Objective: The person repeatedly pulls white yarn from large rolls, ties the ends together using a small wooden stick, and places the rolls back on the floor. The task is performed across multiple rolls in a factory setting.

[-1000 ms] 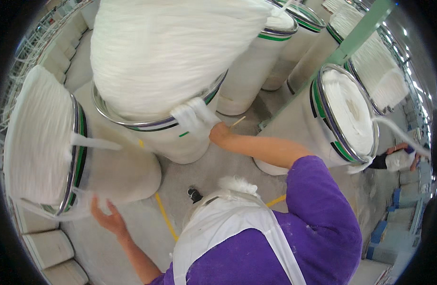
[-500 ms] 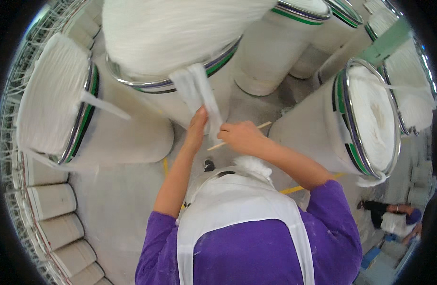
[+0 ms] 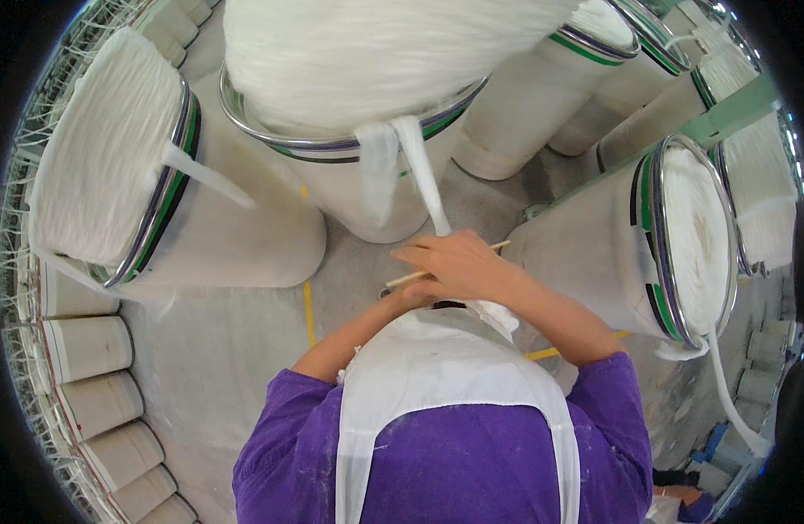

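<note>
**Kid:** What are the hands doing in the middle of the picture?

**Helper:** The right hand (image 3: 459,262) lies on top, with its fingers curled over a soft white strand (image 3: 424,179) and a thin wooden stick (image 3: 446,266). The strand comes down from the big can (image 3: 358,140) piled with white fibre at the top middle. The left hand (image 3: 411,297) is tucked under the right one. I cannot tell if its fingers are pinching or loose, because the right hand hides them.

**Kid:** Where does the strand go?

**Helper:** It runs down from the can's rim into the right hand, and a fluffy bit (image 3: 494,316) pokes out just below the hands, near the white apron (image 3: 446,384).

**Kid:** How do you hold it well?

**Helper:** I think gently. The strand looks soft and would likely pull apart if tugged hard. Keep both hands close together, like they are now, so the strand does not sag. Hold the stick flat across it.

**Kid:** What else is around?

**Helper:** Another full can (image 3: 140,175) lies at the upper left, with its own strand hanging out. One more can (image 3: 673,244) is at the right, and a yellow line (image 3: 309,306) runs on the floor.
</note>
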Action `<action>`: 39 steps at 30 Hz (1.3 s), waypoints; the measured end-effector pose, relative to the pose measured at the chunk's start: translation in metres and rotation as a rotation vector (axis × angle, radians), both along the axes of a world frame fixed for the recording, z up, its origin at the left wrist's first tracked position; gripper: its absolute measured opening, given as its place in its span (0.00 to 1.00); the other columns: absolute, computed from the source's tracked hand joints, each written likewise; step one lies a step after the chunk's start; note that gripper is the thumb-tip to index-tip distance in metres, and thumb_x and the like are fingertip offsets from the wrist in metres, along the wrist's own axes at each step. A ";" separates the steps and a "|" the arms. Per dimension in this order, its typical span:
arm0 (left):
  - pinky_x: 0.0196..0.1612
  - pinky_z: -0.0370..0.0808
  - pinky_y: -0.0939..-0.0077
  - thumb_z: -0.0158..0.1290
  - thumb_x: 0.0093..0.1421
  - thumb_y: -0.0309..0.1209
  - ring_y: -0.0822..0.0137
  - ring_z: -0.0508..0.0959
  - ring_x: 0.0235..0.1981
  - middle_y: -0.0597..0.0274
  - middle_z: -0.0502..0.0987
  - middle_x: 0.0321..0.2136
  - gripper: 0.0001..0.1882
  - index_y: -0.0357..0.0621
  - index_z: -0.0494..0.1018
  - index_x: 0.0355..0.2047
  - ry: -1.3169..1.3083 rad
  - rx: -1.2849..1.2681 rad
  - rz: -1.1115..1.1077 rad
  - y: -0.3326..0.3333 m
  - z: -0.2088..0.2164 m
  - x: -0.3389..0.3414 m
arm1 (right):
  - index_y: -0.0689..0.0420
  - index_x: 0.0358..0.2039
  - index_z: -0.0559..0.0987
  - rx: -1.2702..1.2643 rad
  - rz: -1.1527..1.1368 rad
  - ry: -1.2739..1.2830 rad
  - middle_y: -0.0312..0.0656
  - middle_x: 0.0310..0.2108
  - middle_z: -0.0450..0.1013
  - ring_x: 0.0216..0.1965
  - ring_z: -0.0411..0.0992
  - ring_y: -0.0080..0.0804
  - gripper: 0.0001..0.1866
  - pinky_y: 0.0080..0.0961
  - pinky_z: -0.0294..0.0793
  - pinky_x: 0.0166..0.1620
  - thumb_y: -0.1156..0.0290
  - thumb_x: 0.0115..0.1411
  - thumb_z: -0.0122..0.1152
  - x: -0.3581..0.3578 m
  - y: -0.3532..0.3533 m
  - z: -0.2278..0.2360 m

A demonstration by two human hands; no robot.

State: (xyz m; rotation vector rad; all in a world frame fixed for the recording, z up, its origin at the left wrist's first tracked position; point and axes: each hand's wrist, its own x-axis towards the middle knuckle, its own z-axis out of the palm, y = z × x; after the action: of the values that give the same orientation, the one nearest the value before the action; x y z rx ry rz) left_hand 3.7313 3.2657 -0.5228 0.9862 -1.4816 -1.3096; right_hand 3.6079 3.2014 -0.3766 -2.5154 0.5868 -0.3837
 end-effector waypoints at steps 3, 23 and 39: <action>0.46 0.70 0.71 0.51 0.62 0.37 0.70 0.72 0.45 0.50 0.75 0.42 0.16 0.37 0.71 0.44 -0.323 0.213 -0.086 0.003 0.004 0.036 | 0.55 0.33 0.80 0.115 0.078 0.516 0.43 0.29 0.76 0.31 0.75 0.45 0.16 0.40 0.73 0.35 0.55 0.52 0.61 0.017 -0.023 -0.012; 0.46 0.68 0.77 0.52 0.63 0.42 0.75 0.71 0.42 0.67 0.74 0.41 0.22 0.38 0.70 0.49 0.226 0.527 0.259 0.003 0.001 0.044 | 0.59 0.31 0.77 1.047 -0.583 -0.597 0.33 0.20 0.72 0.16 0.60 0.11 0.16 0.11 0.58 0.20 0.57 0.62 0.58 -0.040 -0.012 -0.018; 0.54 0.70 0.69 0.52 0.62 0.31 0.66 0.74 0.48 0.57 0.75 0.46 0.19 0.37 0.66 0.51 0.917 0.455 0.327 -0.010 0.159 0.046 | 0.60 0.49 0.70 0.885 -0.510 -0.789 0.35 0.41 0.73 0.29 0.68 0.12 0.25 0.13 0.68 0.31 0.80 0.50 0.67 0.009 0.018 -0.003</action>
State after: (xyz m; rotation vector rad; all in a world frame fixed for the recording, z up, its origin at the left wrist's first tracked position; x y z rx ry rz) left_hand 3.7768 3.2561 -0.3641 0.6878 -0.3225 -1.5684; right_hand 3.6169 3.2193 -0.3797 -1.2115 0.8130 -0.9759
